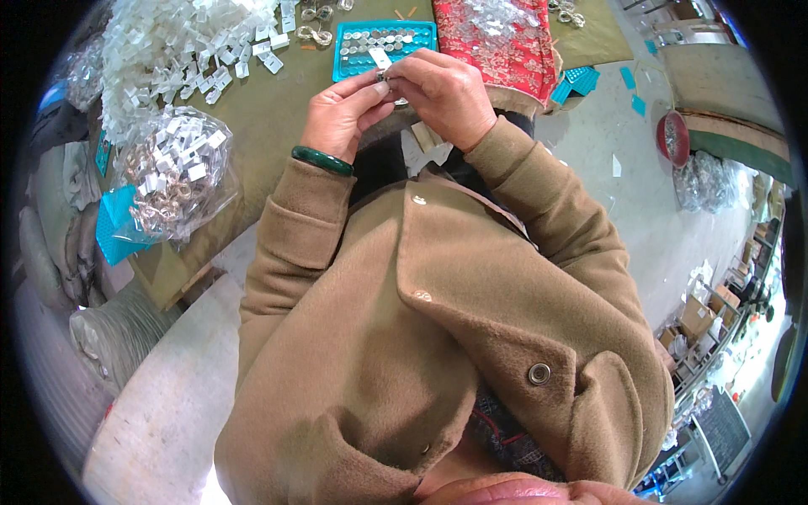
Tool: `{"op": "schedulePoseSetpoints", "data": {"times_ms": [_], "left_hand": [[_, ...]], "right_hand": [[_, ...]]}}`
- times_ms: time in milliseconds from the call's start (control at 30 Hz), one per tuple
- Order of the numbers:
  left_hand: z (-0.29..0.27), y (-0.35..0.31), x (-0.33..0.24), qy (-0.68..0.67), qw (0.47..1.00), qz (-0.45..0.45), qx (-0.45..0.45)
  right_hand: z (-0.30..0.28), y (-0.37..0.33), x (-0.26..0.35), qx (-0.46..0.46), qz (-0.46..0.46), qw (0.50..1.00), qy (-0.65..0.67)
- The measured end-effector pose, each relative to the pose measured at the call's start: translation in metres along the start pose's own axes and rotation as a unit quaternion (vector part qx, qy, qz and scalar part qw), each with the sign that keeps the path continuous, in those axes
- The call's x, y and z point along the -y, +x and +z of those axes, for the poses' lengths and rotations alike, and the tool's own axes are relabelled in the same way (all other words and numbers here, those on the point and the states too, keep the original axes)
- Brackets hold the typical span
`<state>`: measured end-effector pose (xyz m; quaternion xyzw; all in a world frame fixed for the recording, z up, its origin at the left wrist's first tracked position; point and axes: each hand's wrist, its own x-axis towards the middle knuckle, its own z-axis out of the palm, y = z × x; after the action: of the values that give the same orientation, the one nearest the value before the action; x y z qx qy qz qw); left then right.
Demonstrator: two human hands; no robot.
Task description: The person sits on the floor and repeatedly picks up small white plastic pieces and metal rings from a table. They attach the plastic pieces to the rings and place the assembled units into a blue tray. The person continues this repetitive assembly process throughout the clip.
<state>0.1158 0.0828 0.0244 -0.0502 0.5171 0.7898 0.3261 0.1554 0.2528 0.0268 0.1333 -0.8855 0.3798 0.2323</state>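
Note:
My left hand (343, 109), with a dark green bangle at its wrist, and my right hand (448, 94) meet above the table's near edge. Their fingertips pinch one small piece, from which a white plastic tag (380, 58) sticks up. The part of it between the fingers looks small and metallic, but the fingertips mostly hide it. Just beyond lies a turquoise tray (338, 67) holding rows of small round silvery pieces. To its right a red patterned cloth (497, 63) bears a heap of clear small pieces (503, 15).
A large pile of white plastic tags (181, 50) covers the table's far left. Nearer stands a clear bag (181, 181) of tags and coiled cords, with a turquoise sheet (115, 225) beside it. Bundled cords (315, 35) lie behind the tray. A red basin (673, 139) is at right.

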Motion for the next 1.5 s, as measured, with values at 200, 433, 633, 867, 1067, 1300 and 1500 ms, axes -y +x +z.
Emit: {"op": "schedulePoseSetpoints", "data": {"times_ms": [200,433,633,867,1067,1300,1500], "left_hand": [[-0.001,0.002,0.008,-0.034,0.999,-0.012,-0.028],[-0.01,0.008,-0.001,-0.001,1.0,-0.007,-0.027],[-0.008,0.009,0.002,-0.003,0.998,-0.02,-0.051],[-0.007,0.005,0.001,-0.069,0.997,-0.009,-0.013],[-0.002,-0.002,-0.002,-0.056,0.998,0.005,0.02],[0.003,-0.013,0.0,-0.04,0.999,0.005,0.036],[0.007,-0.017,0.005,-0.048,0.997,0.048,0.024]], "right_hand": [[0.003,-0.001,-0.003,0.025,0.002,1.0,0.019],[0.007,0.019,-0.036,-0.003,0.158,0.987,0.033],[0.023,0.02,-0.047,0.011,0.046,0.988,-0.145],[0.01,0.02,-0.036,-0.013,0.047,0.998,-0.034],[0.004,0.01,-0.005,-0.021,0.095,0.973,0.207],[-0.004,0.007,0.007,-0.047,-0.045,0.997,0.031],[-0.007,0.005,0.013,-0.022,-0.117,0.992,-0.036]]}}
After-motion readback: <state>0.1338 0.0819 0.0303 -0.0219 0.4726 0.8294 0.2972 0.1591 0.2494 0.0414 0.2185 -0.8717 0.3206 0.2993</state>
